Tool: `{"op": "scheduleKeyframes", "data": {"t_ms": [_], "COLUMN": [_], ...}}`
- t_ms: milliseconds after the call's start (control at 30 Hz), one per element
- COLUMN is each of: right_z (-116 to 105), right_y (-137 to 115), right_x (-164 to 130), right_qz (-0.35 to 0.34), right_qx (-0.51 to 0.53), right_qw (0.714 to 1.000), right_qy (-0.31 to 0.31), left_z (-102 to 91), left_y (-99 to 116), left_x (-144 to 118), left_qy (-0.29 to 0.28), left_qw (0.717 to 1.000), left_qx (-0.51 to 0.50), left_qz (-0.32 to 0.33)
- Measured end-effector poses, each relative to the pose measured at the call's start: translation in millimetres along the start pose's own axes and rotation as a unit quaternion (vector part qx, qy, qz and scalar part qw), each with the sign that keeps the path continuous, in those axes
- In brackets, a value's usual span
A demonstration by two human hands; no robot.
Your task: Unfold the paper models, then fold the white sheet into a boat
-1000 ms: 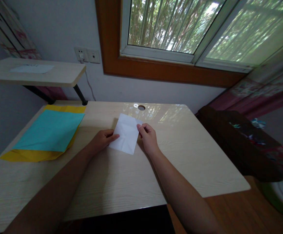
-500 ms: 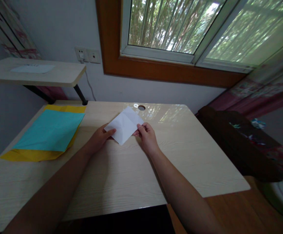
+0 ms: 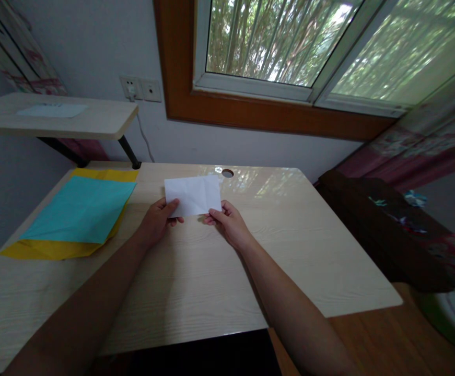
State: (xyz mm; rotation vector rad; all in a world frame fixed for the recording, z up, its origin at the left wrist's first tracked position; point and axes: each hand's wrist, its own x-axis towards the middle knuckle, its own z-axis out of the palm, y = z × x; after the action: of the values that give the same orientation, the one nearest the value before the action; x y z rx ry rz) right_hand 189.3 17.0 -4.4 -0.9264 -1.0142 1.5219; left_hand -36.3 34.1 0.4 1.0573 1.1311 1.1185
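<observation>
A small white sheet of paper (image 3: 193, 195) with faint creases is held just above the desk, its long edge running nearly level. My left hand (image 3: 157, 218) pinches its lower left corner, thumb on top and fingers underneath. At the lower right corner, my right hand (image 3: 229, 222) grips the sheet the same way, with some fingertips showing below the edge. To the left lies a turquoise sheet (image 3: 80, 209) on top of yellow paper (image 3: 55, 249), apart from both hands.
A raised shelf (image 3: 105, 121) on black legs stands at the desk's back left, with a white paper (image 3: 53, 110) on it. Near the back edge of the desk (image 3: 290, 250) is a round cable hole (image 3: 228, 173). Dark furniture (image 3: 384, 230) stands to the right.
The white paper has turned from a diamond-like slant to nearly level. My right hand has moved slightly down and left with its corner; both hands keep their hold.
</observation>
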Motion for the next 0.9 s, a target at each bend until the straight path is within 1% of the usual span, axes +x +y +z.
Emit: {"op": "scheduleKeyframes", "data": {"t_ms": [100, 200, 267, 333, 467, 633, 733, 900], "right_z": [0.1, -1.1, -2.3, -3.2, -4.8, -7.1, -8.6, -9.6], "right_y": [-0.5, -1.3, -2.2, -3.1, -3.5, 0.4, 2.7, 4.8], "right_x": [0.1, 1.4, 2.3, 2.7, 1.9, 1.9, 1.9, 1.9], "right_qz": [-0.006, -0.028, -0.048, -0.059, -0.048, -0.029, -0.018, -0.027], "right_qx": [-0.017, -0.01, 0.001, 0.015, 0.021, -0.003, -0.032, -0.062], "right_qw": [1.0, 0.999, 0.998, 0.997, 0.998, 0.999, 0.999, 0.997], "right_qy": [-0.002, 0.026, 0.048, 0.054, 0.042, 0.037, 0.023, 0.027], "left_z": [-3.7, -5.4, -5.0, -4.4, -6.1, -9.1, -8.2, -6.3], "left_y": [0.2, 0.6, 1.2, 1.3, -0.6, -2.3, -0.6, 1.5], "left_x": [1.0, 0.8, -0.5, -2.0, -3.7, -4.0, -5.0, -7.3], "left_qy": [0.027, 0.031, 0.014, -0.012, -0.071, -0.104, -0.105, -0.077], "left_qw": [0.999, 0.998, 0.998, 0.998, 0.994, 0.993, 0.992, 0.994], "left_qx": [0.03, 0.047, 0.053, 0.068, 0.084, 0.045, 0.044, 0.06], "left_qz": [0.009, 0.016, 0.014, 0.014, 0.01, -0.031, -0.05, -0.055]}}
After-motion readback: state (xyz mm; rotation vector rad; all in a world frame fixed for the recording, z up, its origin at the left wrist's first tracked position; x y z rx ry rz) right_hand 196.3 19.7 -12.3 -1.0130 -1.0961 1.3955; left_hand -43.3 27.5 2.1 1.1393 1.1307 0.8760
